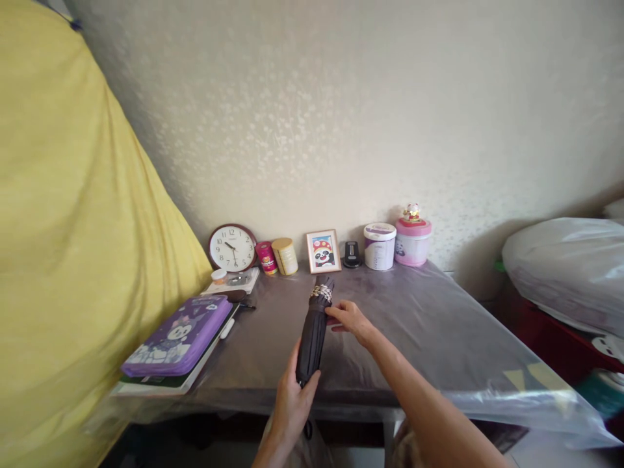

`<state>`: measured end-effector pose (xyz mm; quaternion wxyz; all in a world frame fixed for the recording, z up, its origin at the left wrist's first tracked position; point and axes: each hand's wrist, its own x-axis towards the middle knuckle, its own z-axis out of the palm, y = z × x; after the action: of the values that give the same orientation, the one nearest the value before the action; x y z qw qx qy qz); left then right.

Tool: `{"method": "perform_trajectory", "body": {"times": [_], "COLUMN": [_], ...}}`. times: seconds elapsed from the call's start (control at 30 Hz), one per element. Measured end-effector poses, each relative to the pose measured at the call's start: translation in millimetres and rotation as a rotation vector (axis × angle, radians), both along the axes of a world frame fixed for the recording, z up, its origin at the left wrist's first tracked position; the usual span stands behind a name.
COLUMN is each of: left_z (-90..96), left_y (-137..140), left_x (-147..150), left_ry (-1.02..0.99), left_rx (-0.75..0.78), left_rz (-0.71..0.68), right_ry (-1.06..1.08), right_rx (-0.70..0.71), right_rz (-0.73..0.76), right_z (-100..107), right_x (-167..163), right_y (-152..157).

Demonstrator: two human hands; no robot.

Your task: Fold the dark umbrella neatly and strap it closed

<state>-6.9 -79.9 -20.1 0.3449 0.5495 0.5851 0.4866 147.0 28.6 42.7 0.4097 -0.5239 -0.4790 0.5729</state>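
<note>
- Folded black umbrella (312, 338): held up over the table's near half, tilted, far end toward the wall.
- Left hand (292, 396): wrapped round the near end, thumb on the right side. Dark loop (307, 429) hangs below it.
- Right hand (348, 318): half curled beside the far part, fingertips at the fabric edge just below the patterned band (320, 292). Contact looks light; can't confirm a pinch.
- Handling, my read: left carries the weight, so grip firm there; right works by fingertips only, smoothing folds along the shaft, no twisting. Loose fabric could slip out of the pleats.
- Table (414, 318): dark top under clear, wrinkled plastic, overhanging the front. Probably slippery.
- Left side: purple case (178, 338) on stacked books, yellow cloth (73, 195) beyond.
- Back edge: clock (233, 247), cans, picture frame (324, 251), tubs, against pale patterned wall (341, 97).
- Right: white plastic bag (565, 260), off the table.
</note>
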Motion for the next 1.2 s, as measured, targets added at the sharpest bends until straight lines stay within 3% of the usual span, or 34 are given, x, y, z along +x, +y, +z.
{"method": "perform_trajectory", "body": {"times": [0.47,0.93,1.2], "left_z": [19.7,31.4,32.2], "left_y": [-5.4,6.9,14.8], "left_x": [5.1,4.5,11.1], "left_ry": [-0.057,-0.327,-0.562], "left_rx": [-0.126,-0.164,-0.16], "left_rz": [-0.018,-0.083,-0.167], "right_ry": [0.146,0.273,0.207], "right_rx": [0.073,0.116,0.123], "right_rz": [0.04,0.015,-0.024], "right_z": [3.8,-0.2,-3.3], "right_x": [2.0,5.1,12.0], "right_y": [-4.8,2.2,10.6]}}
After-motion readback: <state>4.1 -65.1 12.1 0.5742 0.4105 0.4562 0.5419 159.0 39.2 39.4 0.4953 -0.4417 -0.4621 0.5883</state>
